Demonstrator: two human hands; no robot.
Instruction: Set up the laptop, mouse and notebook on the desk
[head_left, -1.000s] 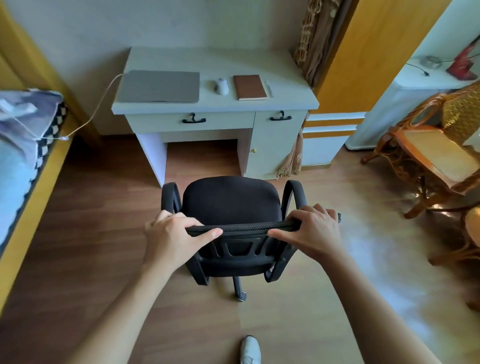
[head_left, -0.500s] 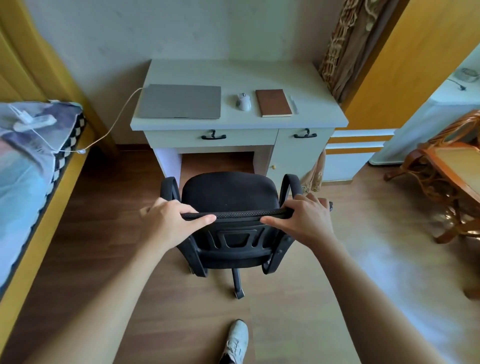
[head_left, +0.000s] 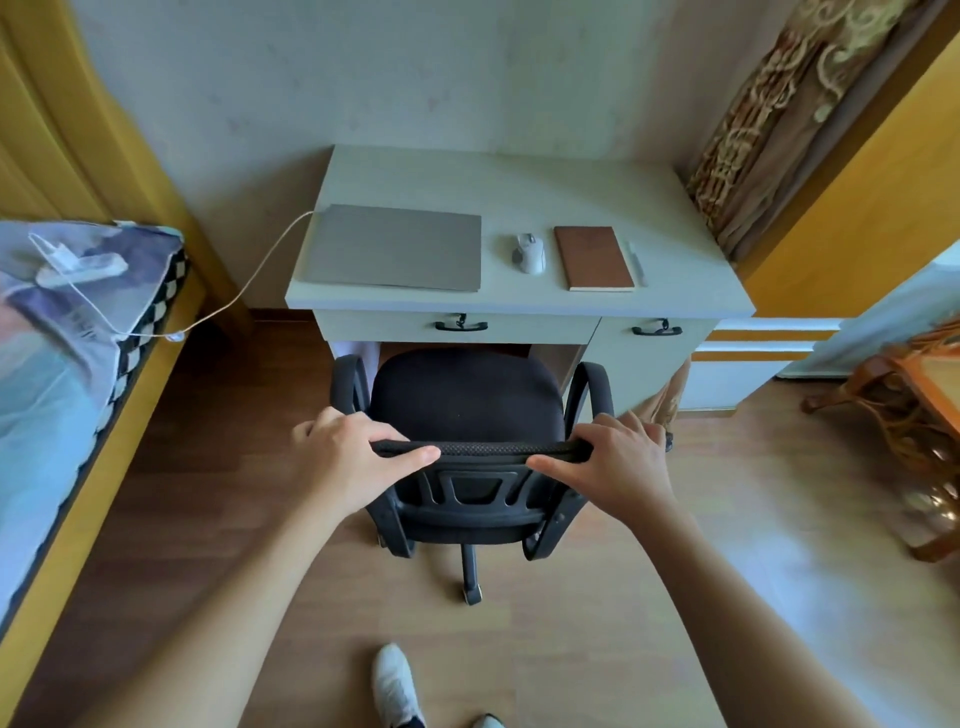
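On the white desk (head_left: 519, 176) a closed grey laptop (head_left: 395, 248) lies at the left with a white cable plugged into its left side. A white mouse (head_left: 529, 252) sits right of it, then a brown notebook (head_left: 593, 257) with a pen (head_left: 637, 263) along its right edge. A black office chair (head_left: 467, 400) stands in front of the desk, its seat front at the kneehole. My left hand (head_left: 348, 457) and my right hand (head_left: 613, 462) both grip the top of the chair's backrest.
A bed (head_left: 57, 364) with a power strip (head_left: 78, 267) on it runs along the left. A curtain (head_left: 769, 124) and an orange panel stand right of the desk. A wicker chair (head_left: 914, 415) is at the far right. My white shoe (head_left: 395, 686) is on the wooden floor.
The chair has rolled forward toward the desk with both hands on its backrest, and I have stepped closer; the desk looks nearer.
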